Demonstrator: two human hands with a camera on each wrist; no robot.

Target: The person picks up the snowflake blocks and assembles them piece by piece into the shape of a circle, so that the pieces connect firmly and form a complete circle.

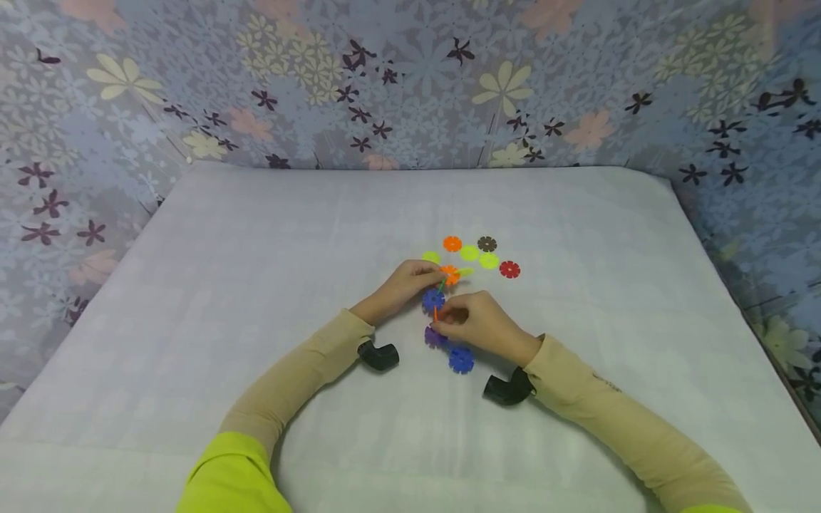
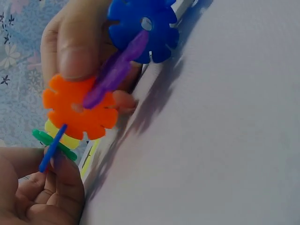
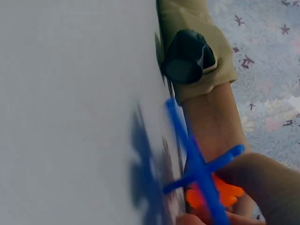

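The left hand (image 1: pixel 408 283) pinches the far part of a disc chain (image 1: pixel 433 301), which stretches nearer to a blue disc (image 1: pixel 461 360). The right hand (image 1: pixel 482 326) pinches its middle orange disc (image 2: pixel 96 125). Beyond lie a brown disc (image 1: pixel 487 244) and, rightmost, a red disc (image 1: pixel 509 269).

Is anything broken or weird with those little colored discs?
Nothing stands out. The red disc and brown disc lie flat on the table; the disc chain in the left hand and right hand shows no visible break.
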